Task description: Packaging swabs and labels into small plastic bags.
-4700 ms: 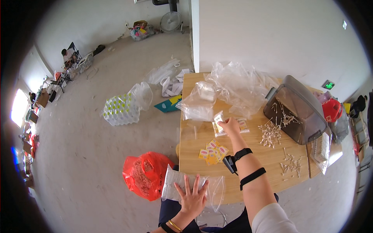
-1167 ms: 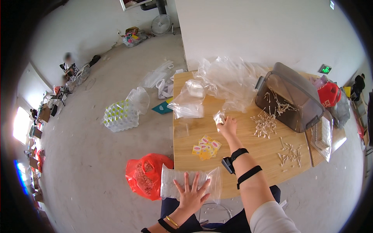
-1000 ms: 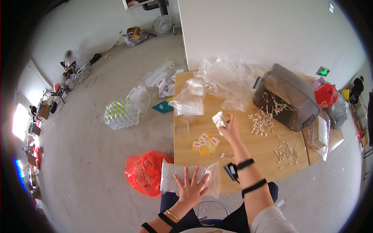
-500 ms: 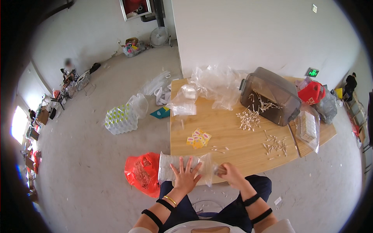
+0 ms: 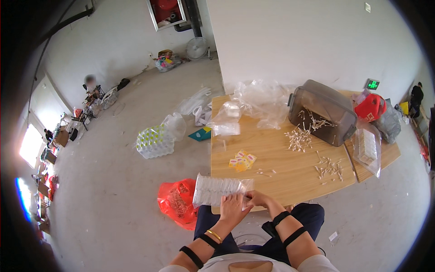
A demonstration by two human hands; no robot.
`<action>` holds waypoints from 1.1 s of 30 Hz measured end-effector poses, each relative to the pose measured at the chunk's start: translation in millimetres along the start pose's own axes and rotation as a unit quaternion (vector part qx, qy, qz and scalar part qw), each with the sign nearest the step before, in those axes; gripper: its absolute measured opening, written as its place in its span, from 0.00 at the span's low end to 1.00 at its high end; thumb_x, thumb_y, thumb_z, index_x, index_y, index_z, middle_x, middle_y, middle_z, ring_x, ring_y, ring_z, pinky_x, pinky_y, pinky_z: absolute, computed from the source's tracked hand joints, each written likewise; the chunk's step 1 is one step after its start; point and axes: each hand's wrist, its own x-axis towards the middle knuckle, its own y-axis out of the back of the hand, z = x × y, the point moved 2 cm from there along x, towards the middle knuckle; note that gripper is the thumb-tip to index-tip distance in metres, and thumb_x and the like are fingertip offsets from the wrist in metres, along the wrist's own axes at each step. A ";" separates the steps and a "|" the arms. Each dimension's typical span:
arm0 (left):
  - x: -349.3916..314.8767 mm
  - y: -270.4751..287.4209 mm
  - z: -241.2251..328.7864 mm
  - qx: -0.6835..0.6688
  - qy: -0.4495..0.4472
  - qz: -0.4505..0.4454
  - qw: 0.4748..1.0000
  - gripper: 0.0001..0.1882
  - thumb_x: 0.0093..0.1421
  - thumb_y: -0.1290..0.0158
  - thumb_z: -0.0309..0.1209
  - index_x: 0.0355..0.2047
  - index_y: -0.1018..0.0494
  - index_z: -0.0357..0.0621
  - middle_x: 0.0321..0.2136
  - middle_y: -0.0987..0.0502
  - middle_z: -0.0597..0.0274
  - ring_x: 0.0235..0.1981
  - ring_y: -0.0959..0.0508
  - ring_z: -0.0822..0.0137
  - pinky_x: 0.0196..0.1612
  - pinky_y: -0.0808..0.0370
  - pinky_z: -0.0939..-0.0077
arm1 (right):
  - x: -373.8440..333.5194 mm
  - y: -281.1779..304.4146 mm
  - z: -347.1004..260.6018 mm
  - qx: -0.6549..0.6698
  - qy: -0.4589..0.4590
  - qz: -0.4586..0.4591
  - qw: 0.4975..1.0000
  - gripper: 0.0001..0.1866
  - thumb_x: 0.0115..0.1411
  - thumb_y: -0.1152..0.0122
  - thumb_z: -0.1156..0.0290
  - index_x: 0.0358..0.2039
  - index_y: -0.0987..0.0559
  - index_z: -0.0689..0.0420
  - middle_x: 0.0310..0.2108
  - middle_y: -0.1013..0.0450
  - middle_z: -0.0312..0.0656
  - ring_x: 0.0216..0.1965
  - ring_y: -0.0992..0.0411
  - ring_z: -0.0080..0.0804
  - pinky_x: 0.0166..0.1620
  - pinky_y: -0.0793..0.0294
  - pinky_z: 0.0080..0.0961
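Note:
A clear plastic bag [image 5: 213, 188] packed with rows of white bundles lies across the table's near left corner, its left end jutting past the edge. My left hand [image 5: 233, 209] is closed on the near side of this bag, fingers bent over its top close to the loose end. Beside it, my right hand [image 5: 259, 199] pinches the loose film at the bag's right end. The fingertips of the two hands almost meet. What is under the left palm is hidden.
On the wooden table [image 5: 281, 181] lie yellow cards [image 5: 242, 161], scattered cotton swabs [image 5: 330, 168], a tipped grey bin [image 5: 322, 113] spilling swabs, and clear bags [image 5: 260, 102]. A red bag [image 5: 179, 204] sits left of the table. Packed bottles [image 5: 155, 141] stand on the floor.
My left hand has slid from the middle of the bag toward its right end and drawn its spread fingers in. My right hand has come left against the film. The view has shifted slightly.

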 end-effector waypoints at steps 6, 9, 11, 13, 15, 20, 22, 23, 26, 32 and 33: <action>2.5 -17.2 -6.5 -0.009 -0.029 -0.002 1.000 0.11 0.57 0.43 0.41 0.32 0.18 0.50 0.24 0.18 0.58 0.29 0.17 0.58 0.42 0.27 0.58 | 5.8 -6.4 -11.0 -0.051 -0.018 -0.008 0.999 0.20 0.49 0.29 0.71 0.43 0.20 0.59 0.37 0.25 0.33 0.39 0.31 0.23 0.45 0.30 0.25; 7.6 -19.6 -3.2 0.033 -0.067 -0.026 0.997 0.07 0.57 0.44 0.35 0.29 0.20 0.49 0.26 0.18 0.57 0.28 0.18 0.57 0.33 0.26 0.60 | 4.1 -1.5 -2.5 -0.051 0.009 -0.020 0.998 0.21 0.53 0.30 0.71 0.49 0.21 0.58 0.39 0.23 0.33 0.41 0.30 0.22 0.47 0.29 0.25; 5.1 -12.1 -8.0 -0.022 -0.130 0.017 0.991 0.07 0.57 0.46 0.35 0.29 0.22 0.47 0.24 0.19 0.58 0.28 0.18 0.57 0.32 0.26 0.61 | 1.4 -6.6 -13.8 -0.013 0.058 -0.040 0.997 0.22 0.54 0.30 0.70 0.50 0.21 0.57 0.38 0.23 0.32 0.42 0.29 0.22 0.47 0.29 0.26; 1.7 -0.7 -8.0 -0.080 -0.195 0.060 0.976 0.07 0.58 0.47 0.34 0.28 0.23 0.46 0.23 0.20 0.58 0.28 0.18 0.57 0.31 0.26 0.61 | -11.0 -7.0 -28.9 0.011 0.053 -0.040 0.998 0.20 0.55 0.31 0.69 0.49 0.20 0.57 0.38 0.22 0.33 0.42 0.28 0.23 0.48 0.29 0.26; 2.0 20.5 2.1 -0.246 -0.173 0.049 0.952 0.10 0.61 0.47 0.33 0.26 0.28 0.42 0.21 0.22 0.56 0.26 0.19 0.59 0.27 0.28 0.69 | -33.5 2.1 -45.5 -0.020 0.062 -0.005 0.998 0.17 0.55 0.32 0.67 0.45 0.19 0.57 0.36 0.21 0.34 0.39 0.27 0.23 0.46 0.28 0.26; 0.5 81.8 30.9 -0.479 -0.129 -0.010 0.868 0.10 0.67 0.49 0.32 0.29 0.29 0.40 0.23 0.23 0.61 0.29 0.22 0.72 0.35 0.27 0.74 | -127.4 26.0 -156.0 -0.163 0.041 0.062 0.984 0.23 0.58 0.36 0.52 0.43 0.20 0.61 0.36 0.19 0.47 0.39 0.21 0.40 0.45 0.25 0.36; -2.9 88.6 35.2 -0.552 -0.162 0.004 0.818 0.10 0.70 0.53 0.29 0.32 0.29 0.37 0.28 0.23 0.65 0.32 0.22 0.75 0.38 0.26 0.77 | -146.3 26.5 -182.0 -0.275 0.021 0.103 0.956 0.25 0.59 0.39 0.49 0.43 0.19 0.60 0.38 0.19 0.51 0.41 0.21 0.45 0.46 0.25 0.39; -3.8 89.7 34.9 -0.555 -0.167 0.004 0.815 0.10 0.70 0.53 0.29 0.32 0.29 0.37 0.28 0.23 0.65 0.32 0.22 0.75 0.38 0.26 0.77 | -151.3 21.8 -198.6 -0.380 0.005 0.133 0.915 0.27 0.61 0.42 0.46 0.42 0.19 0.60 0.40 0.20 0.54 0.43 0.21 0.49 0.48 0.25 0.42; 6.1 77.7 31.1 -0.614 -0.109 0.016 0.782 0.10 0.71 0.54 0.28 0.32 0.30 0.37 0.26 0.25 0.64 0.32 0.21 0.72 0.39 0.23 0.76 | -141.1 14.5 -202.4 -0.426 -0.066 0.161 0.888 0.34 0.63 0.50 0.44 0.50 0.26 0.67 0.42 0.22 0.61 0.46 0.23 0.57 0.49 0.25 0.46; 32.5 80.6 18.6 -0.584 -0.066 -0.016 0.809 0.12 0.69 0.50 0.30 0.29 0.33 0.36 0.23 0.22 0.58 0.25 0.18 0.69 0.29 0.22 0.77 | -123.6 33.7 -179.0 -0.413 -0.032 0.234 0.879 0.24 0.63 0.44 0.56 0.46 0.31 0.66 0.34 0.22 0.61 0.39 0.22 0.56 0.41 0.25 0.45; 35.8 84.4 14.8 -0.559 -0.064 -0.044 0.826 0.13 0.69 0.50 0.30 0.29 0.33 0.36 0.23 0.22 0.58 0.24 0.17 0.68 0.28 0.21 0.77 | -123.9 33.1 -180.6 -0.402 0.011 0.241 0.883 0.23 0.63 0.44 0.57 0.45 0.31 0.65 0.32 0.22 0.59 0.37 0.22 0.55 0.40 0.25 0.45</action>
